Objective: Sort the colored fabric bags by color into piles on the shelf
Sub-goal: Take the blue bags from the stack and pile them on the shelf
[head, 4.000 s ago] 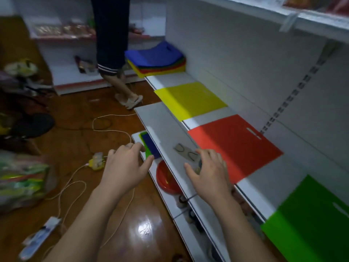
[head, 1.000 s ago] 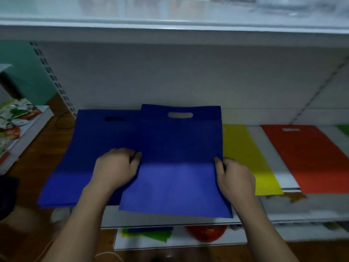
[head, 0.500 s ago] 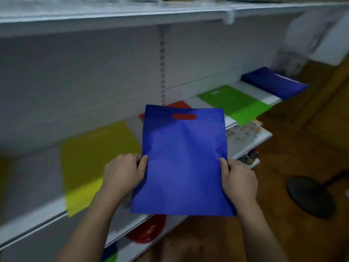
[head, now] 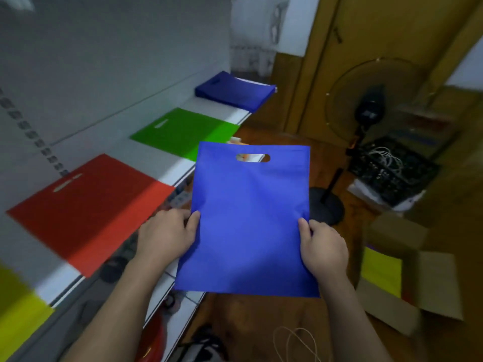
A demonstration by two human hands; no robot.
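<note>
A blue fabric bag (head: 248, 220) is held up in the air, flat and upright, in the middle of the view. Its cut-out handle hole is at the top, at 12 o'clock on the bag. The bag's left edge is pinched by the left hand (head: 167, 235), at about 9 o'clock on the bag, with the thumb on the front. The right edge is pinched by the right hand (head: 324, 246), at about 3 o'clock, also with the thumb on the front. Both hands are curled round the bag's sides.

A white shelf (head: 170, 163) is seen from 7 o'clock up to 12 o'clock of the view. A red bag (head: 88, 210) is laid flat on it at 9 o'clock of the view, near the left hand. A green bag (head: 183, 131) is laid beyond it at about 11 o'clock. A dark blue pile of bags (head: 235, 92) is set at the far end of the shelf, at 12 o'clock, well apart from the held bag. A yellow bag (head: 18, 314) is seen at the 8 o'clock corner.

On the brown floor, a standing fan (head: 366, 113) is seen at 2 o'clock. A cardboard box (head: 423, 291) is seen at 4 o'clock, with what may be yellow bags (head: 381, 273) inside, though this part is blurred. A black crate (head: 392, 168) with wires in it is placed just beside the fan.
</note>
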